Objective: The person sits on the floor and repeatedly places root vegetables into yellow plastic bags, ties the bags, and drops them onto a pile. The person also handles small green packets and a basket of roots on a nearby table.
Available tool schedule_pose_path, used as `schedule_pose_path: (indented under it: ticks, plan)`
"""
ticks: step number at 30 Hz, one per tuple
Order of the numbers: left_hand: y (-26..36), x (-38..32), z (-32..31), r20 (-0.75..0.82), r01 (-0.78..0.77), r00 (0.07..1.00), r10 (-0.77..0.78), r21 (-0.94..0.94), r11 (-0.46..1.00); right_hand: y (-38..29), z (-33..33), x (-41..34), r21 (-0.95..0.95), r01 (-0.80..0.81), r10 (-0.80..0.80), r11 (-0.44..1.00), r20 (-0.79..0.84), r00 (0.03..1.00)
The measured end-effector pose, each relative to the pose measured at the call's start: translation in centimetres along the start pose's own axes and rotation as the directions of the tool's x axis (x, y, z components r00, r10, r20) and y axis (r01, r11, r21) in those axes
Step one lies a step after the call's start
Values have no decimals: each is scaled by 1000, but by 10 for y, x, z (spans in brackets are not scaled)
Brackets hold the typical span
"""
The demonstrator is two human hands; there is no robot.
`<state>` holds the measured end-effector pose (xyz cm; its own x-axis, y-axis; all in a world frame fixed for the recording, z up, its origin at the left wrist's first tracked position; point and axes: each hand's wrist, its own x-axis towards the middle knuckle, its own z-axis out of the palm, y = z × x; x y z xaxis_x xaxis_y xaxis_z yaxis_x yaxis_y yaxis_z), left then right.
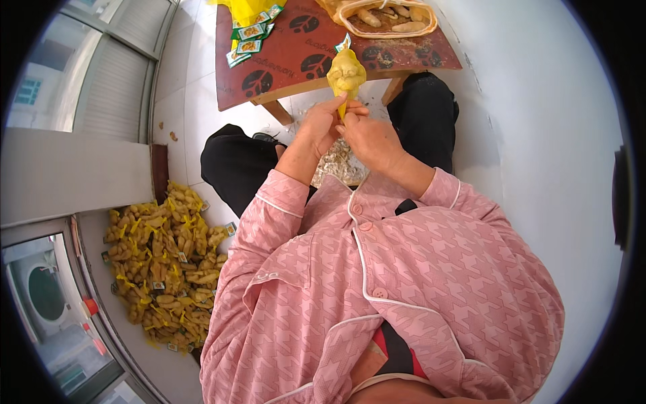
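Note:
My left hand and my right hand meet above my lap, at the near edge of a low table. Between them they grip the gathered tail of a yellow mesh bag filled with knobbly tan roots that look like ginger. The filled part points away from me, and a small printed tag sticks out at its far end. Both hands have their fingers closed on the twisted mesh; the exact finger grip is partly hidden.
On the red-brown table lie printed tags, yellow mesh and an open orange sack with loose roots. A large heap of filled mesh bags rests on the floor at left. Pale scraps lie between my legs. A white wall stands at right.

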<state>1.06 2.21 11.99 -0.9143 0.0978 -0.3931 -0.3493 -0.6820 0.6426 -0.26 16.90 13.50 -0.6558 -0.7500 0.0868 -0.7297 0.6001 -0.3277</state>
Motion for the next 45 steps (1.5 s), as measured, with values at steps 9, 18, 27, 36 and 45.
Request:
schedule_pose_path:
  ticks: [9,18,27,36,45]
  plan:
    - [16,-7,-25,66,61,997,-48,-216,974,12,15,-15,359,36,-37,932,-3,999]
    - [26,-13,-16,-55,45,998,-36,167,985,34,9,-6,735,-8,-58,678,64,996]
    - [57,-8,-9,-31,123,992,-119,288,950,49,-17,23,632,0,-78,775,95,992]
    - [80,8,-10,-148,-14,984,95,474,880,42,-37,50,490,108,-107,865,-31,994]
    - [87,13,-20,-171,-34,962,214,700,713,45,-43,73,397,153,-159,905,-18,987]
